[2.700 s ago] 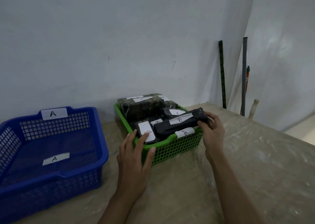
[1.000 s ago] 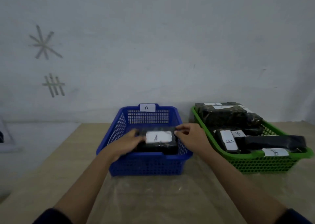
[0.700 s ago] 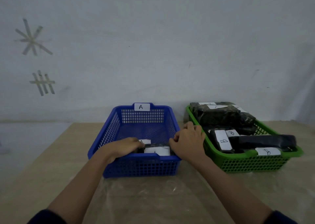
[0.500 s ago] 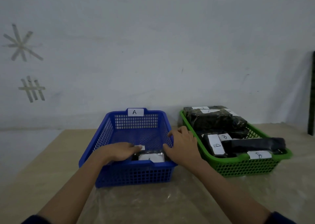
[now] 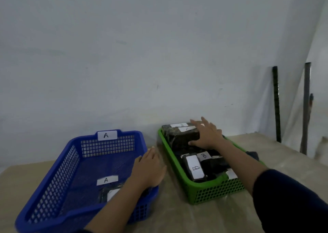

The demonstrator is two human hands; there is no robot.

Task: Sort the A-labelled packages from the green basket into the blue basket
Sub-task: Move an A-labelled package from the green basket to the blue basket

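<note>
- The right hand (image 5: 206, 136) lies on the big dark package (image 5: 181, 137) at the far end of the green basket (image 5: 200, 186), fingers spread over its top and the thumb against its near face; it touches or begins to grasp, and I cannot tell whether the bundle is truly gripped.
- The left hand (image 5: 149, 169) hangs relaxed with fingers straight, holding nothing, above the right rim of the blue basket (image 5: 53, 183).
- Risk: the letter on the top label (image 5: 186, 128) is too small to read, so a package that is not an A could be carried over.
- Risk: the bundle looks wide for one hand; lifted from one end, it could tip and slip on its glossy wrap.
- Risk: it sits above smaller parcels marked B (image 5: 194, 168), which could be dragged along or knocked out.
- The packages are dark, plastic-wrapped blocks with white paper labels.
- One wrapped package (image 5: 110, 193) already lies near the front of the blue basket, just beside a loose A label (image 5: 107, 180), partly hidden by the left forearm.
</note>
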